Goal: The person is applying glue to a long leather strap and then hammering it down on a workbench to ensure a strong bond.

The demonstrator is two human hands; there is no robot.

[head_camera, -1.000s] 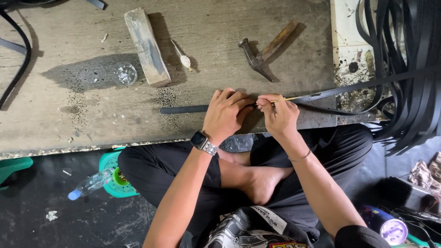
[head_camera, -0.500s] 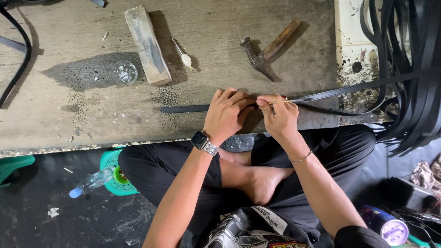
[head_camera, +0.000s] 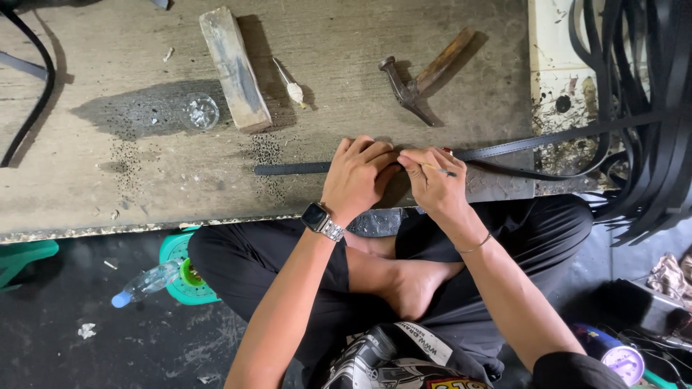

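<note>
A long black strap (head_camera: 288, 168) lies flat across the worn wooden board (head_camera: 130, 194) in front of my crossed legs. My left hand (head_camera: 357, 176), with a wristwatch on the wrist, presses down on the strap with its fingers spread over it. Just to its right, my right hand (head_camera: 432, 180) pinches a thin pen-like tool (head_camera: 441, 171) with its tip at the strap. To the right, the strap runs on toward a bundle of black straps (head_camera: 649, 122).
A hammer (head_camera: 422, 79), a wooden block (head_camera: 234, 68), a small white object (head_camera: 292, 88) and a clear round lid (head_camera: 200, 112) lie farther up the board. A plastic bottle (head_camera: 144, 282) and green stool (head_camera: 180, 277) sit on the dark floor at left.
Both hands stay on the strap in nearly the same place; the right hand's fingers have shifted slightly around the thin tool.
</note>
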